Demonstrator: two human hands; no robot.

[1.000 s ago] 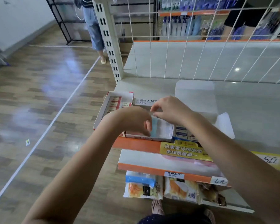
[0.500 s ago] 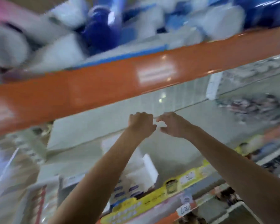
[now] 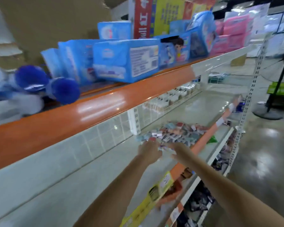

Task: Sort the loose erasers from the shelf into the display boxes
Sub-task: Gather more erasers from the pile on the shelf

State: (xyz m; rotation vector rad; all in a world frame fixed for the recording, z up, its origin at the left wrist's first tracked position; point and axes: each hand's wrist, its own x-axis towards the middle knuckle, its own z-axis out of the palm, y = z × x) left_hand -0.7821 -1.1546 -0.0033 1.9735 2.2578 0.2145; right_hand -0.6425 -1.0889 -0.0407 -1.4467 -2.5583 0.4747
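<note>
Your view has swung right since 0.5 s ago, and your 2 hands now reach the pile of small multicoloured loose erasers on the pale shelf. Your left hand and right hand touch its near edge; blur hides their grip. No writing reads clearly. Blue tissue packs sit above the orange shelf edge; the grey floor shines.

Glossy orange shelf edge, polished floor
</note>
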